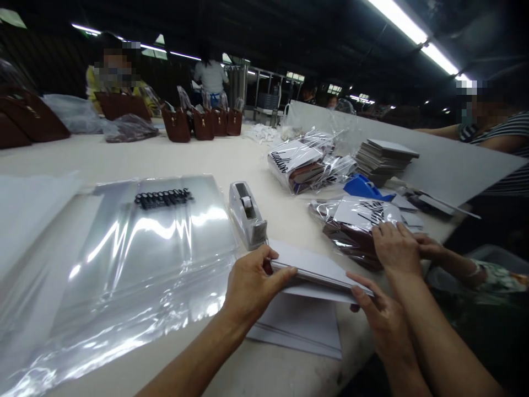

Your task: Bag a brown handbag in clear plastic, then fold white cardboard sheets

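Observation:
In front of me, a thin stack of white card sheets (314, 266) is held up at a tilt. My left hand (252, 278) pinches its left end, thumb on the near edge. At the right end, my right hand (378, 309) has its fingers and thumb closed around the corner. More white sheets (300, 322) lie on the table beneath. A grey tape dispenser (248, 215) stands just beyond my left hand. To the right, another person's hand (397, 248) rests on a plastic-wrapped brown bag (351, 234).
Clear plastic bags (165, 248) lie flat on the left, with black coiled pieces (163, 198) on top. Further back are wrapped goods (306, 162), a blue dispenser (366, 187), a board stack (386, 157) and brown handbags (202, 122). A person in yellow (93, 82) is opposite.

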`<action>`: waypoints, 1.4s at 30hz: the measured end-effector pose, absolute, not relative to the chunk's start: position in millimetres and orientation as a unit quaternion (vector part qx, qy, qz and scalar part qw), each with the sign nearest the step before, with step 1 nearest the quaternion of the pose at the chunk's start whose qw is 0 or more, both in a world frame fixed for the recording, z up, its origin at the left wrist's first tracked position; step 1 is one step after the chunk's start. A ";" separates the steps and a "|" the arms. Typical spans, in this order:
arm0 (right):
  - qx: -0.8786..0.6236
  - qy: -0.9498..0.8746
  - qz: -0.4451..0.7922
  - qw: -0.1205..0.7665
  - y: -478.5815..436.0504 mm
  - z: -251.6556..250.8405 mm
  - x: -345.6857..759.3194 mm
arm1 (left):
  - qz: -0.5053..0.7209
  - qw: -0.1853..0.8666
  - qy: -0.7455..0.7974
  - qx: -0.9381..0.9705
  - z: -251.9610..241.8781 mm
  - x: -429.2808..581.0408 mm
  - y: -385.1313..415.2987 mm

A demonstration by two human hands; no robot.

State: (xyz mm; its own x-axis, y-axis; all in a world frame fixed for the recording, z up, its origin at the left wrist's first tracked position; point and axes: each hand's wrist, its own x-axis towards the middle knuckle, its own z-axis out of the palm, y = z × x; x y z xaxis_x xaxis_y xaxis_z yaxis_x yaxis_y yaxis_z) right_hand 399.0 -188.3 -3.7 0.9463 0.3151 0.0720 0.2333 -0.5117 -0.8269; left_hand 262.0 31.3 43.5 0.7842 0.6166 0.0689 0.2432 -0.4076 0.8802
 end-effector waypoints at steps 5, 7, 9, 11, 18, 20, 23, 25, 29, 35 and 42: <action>-0.868 -0.192 -0.027 0.458 -188.0 -11.1 416.6 | 0.205 0.468 0.255 0.821 43.9 267.5 35.4; -0.866 -0.252 -0.087 0.423 -184.6 -4.2 445.2 | 0.205 0.471 0.251 0.820 44.4 268.2 36.2; -0.861 -0.288 -0.130 0.399 -179.1 9.4 484.2 | 0.196 0.475 0.251 0.820 45.9 267.8 36.9; -0.857 -0.300 -0.155 0.390 -173.4 23.8 522.3 | 0.187 0.478 0.253 0.820 47.6 266.7 37.5; -0.857 -0.287 -0.133 0.407 -176.8 20.9 508.6 | 0.186 0.475 0.249 0.823 47.9 267.3 38.2; -0.859 -0.259 -0.093 0.431 -179.6 8.9 467.1 | 0.191 0.472 0.251 0.823 47.4 268.3 38.0; -0.838 -0.125 -0.001 0.532 -177.8 -1.7 416.6 | 0.193 0.470 0.250 0.824 47.5 269.1 37.7; -0.821 -0.069 0.032 0.566 -174.4 -1.8 402.9 | 0.190 0.469 0.252 0.825 47.8 269.6 37.8; -0.817 -0.052 0.034 0.573 -170.5 1.6 407.2 | 0.186 0.460 0.258 0.829 48.2 272.4 38.4; -0.790 -0.069 0.051 0.608 -170.0 -4.3 409.8 | 0.173 0.464 0.258 0.830 46.7 275.9 38.6; -0.848 -0.090 0.015 0.522 -172.9 -5.8 407.6 | 0.171 0.468 0.248 0.831 42.8 275.3 39.0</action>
